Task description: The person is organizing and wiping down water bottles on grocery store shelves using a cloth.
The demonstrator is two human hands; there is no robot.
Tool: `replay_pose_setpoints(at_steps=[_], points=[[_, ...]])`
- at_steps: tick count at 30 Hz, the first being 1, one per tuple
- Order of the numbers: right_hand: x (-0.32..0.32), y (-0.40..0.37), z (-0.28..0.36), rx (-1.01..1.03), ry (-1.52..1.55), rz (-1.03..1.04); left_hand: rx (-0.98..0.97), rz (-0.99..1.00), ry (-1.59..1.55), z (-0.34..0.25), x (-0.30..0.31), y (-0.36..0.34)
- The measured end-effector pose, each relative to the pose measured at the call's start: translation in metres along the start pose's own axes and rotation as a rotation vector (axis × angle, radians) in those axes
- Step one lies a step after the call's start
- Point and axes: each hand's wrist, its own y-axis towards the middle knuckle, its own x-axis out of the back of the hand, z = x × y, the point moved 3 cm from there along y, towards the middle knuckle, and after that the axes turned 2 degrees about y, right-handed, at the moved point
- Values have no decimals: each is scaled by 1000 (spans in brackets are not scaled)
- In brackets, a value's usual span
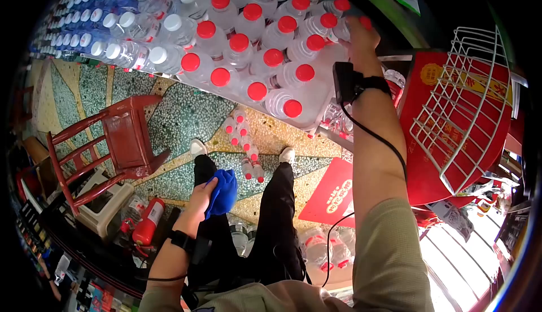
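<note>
A bunched blue cloth (223, 192) is in my left hand (202, 197), which hangs low in front of my legs with the fingers closed round it. My right hand (363, 36) reaches to the far right corner of a crowd of clear plastic bottles, its fingers wrapped round a red-capped bottle (341, 30); the fingertips are partly hidden. Beside it stand several more red-capped bottles (315, 43) in rows on a display surface (316, 111). White-capped bottles (160, 55) stand to their left.
A red wooden chair (127, 137) stands on the left, near a red fire extinguisher (149, 221). Small bottles (245, 140) lie on the patterned floor between my feet. A white wire rack (460, 108) rests on red boxes (432, 137) at right. Cables run from both wrists.
</note>
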Motion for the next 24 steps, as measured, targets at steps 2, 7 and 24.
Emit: replay_pose_setpoints(at_steps=[2, 7, 24], points=[[5, 11, -2, 60, -99, 65, 11, 21, 2, 1, 2, 3], [10, -8, 3, 40, -39, -8, 13, 48, -19, -2, -4, 8], [99, -285, -327, -557, -624, 493, -309, 440, -661, 24, 26, 10]])
